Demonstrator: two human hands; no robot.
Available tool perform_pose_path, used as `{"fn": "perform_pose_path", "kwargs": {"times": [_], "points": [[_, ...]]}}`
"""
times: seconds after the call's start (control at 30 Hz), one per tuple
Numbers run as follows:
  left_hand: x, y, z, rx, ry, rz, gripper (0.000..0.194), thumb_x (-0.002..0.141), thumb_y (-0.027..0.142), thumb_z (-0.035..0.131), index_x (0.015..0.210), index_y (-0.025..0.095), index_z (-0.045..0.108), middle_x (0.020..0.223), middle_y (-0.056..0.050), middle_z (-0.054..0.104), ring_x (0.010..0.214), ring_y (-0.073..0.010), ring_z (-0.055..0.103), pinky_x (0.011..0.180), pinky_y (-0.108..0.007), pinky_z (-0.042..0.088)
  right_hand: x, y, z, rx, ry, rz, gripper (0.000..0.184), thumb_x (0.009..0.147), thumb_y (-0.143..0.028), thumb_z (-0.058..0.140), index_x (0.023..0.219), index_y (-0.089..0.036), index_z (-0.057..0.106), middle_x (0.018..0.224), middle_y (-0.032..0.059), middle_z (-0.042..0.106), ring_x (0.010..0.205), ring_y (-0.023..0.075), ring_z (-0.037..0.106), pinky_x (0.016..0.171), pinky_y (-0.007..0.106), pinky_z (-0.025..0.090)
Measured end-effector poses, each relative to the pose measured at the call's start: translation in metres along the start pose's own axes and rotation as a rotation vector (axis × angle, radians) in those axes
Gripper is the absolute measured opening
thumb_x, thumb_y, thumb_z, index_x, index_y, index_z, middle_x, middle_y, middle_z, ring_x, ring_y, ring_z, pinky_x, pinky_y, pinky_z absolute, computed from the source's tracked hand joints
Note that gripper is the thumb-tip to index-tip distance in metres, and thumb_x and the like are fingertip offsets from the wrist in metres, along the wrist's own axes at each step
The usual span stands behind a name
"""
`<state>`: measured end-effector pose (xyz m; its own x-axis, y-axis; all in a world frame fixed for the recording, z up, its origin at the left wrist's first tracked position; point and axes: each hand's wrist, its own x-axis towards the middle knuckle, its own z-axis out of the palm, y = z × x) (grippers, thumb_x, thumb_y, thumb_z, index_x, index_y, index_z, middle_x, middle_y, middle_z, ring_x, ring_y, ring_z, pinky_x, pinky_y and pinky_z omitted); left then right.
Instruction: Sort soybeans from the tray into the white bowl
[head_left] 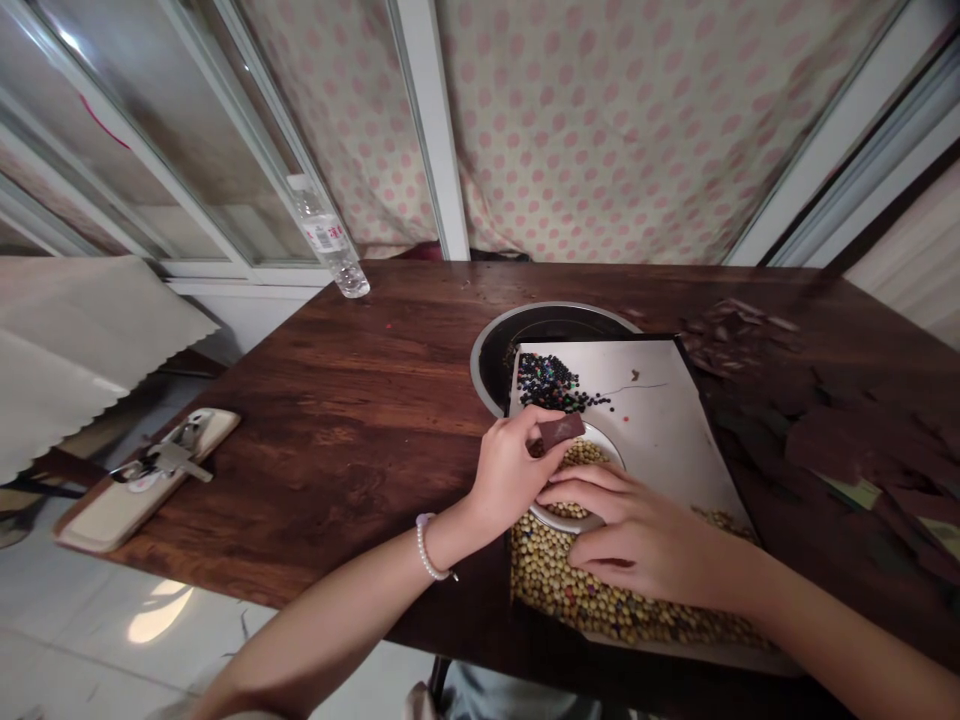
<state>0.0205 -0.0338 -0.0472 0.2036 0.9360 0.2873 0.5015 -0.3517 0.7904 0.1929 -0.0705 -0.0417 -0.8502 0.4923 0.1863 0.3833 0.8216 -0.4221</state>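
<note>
a small dark brown rectangular slab [561,431] is pinched in the clenched grip of the left hand [514,472], tilted just above the rim of a white bowl [604,446] holding soybeans [576,456]. the bowl sits on a white tray [646,420] on the wooden table [315,440], just beside a patch of black beads [553,384]. the right hand [631,530] lies palm down across the bowl's near edge, its grip released and fingers loosely curved.

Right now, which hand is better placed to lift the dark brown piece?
Left, probably: the left hand pinches the dark brown piece above the white bowl, while the right hand lies lower across the bowl's edge.
</note>
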Motion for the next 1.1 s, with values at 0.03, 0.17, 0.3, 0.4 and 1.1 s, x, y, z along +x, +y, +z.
{"fn": "perform_pose_path", "kwargs": {"times": [0.03,0.17,0.3,0.4,1.1], "points": [[0.000,0.000,0.000,0.005,0.001,-0.002,0.019,0.076,0.023,0.063,0.094,0.021,0.061,0.083,0.000,0.069,0.070,-0.0148,0.064,0.065,-0.027,0.051,0.000,0.000,0.000,-0.002,-0.001,0.001,0.016,0.083,-0.022,0.056,0.070,-0.023,0.065,0.127,-0.0017,0.049,0.122,0.0170,0.034,0.103,0.037,0.026],[0.000,0.000,0.000,0.028,0.000,0.013,0.019,0.075,0.021,0.063,0.094,0.021,0.061,0.083,0.000,0.069,0.070,-0.0144,0.063,0.064,-0.026,0.050,0.001,-0.001,-0.001,0.003,0.013,0.004,0.012,0.083,-0.023,0.056,0.079,-0.026,0.067,0.126,-0.0013,0.050,0.121,0.0166,0.036,0.102,0.037,0.026],[0.001,0.000,-0.001,0.049,0.013,0.029,0.019,0.075,0.020,0.063,0.094,0.021,0.061,0.082,0.000,0.069,0.069,-0.0141,0.063,0.063,-0.026,0.049,0.000,-0.001,-0.001,0.027,0.012,0.009,0.014,0.082,-0.026,0.058,0.091,-0.030,0.068,0.123,0.0001,0.052,0.119,0.0177,0.038,0.102,0.039,0.028],[0.001,0.000,-0.001,0.035,0.008,0.043,0.018,0.076,0.020,0.063,0.094,0.021,0.061,0.083,0.000,0.070,0.069,-0.0142,0.063,0.064,-0.026,0.050,0.000,0.000,-0.001,0.054,0.025,0.013,0.013,0.082,-0.027,0.059,0.090,-0.031,0.069,0.121,0.0007,0.054,0.116,0.0189,0.041,0.100,0.041,0.031],[-0.001,-0.006,0.002,-0.022,-0.017,0.028,0.020,0.076,0.021,0.062,0.096,0.022,0.059,0.088,-0.001,0.070,0.080,-0.0164,0.066,0.069,-0.027,0.050,-0.029,-0.021,-0.015,0.194,0.196,0.405,0.011,0.077,-0.012,0.056,0.072,-0.020,0.061,0.086,0.0026,0.051,0.075,0.0115,0.054,0.068,0.025,0.044]]}}
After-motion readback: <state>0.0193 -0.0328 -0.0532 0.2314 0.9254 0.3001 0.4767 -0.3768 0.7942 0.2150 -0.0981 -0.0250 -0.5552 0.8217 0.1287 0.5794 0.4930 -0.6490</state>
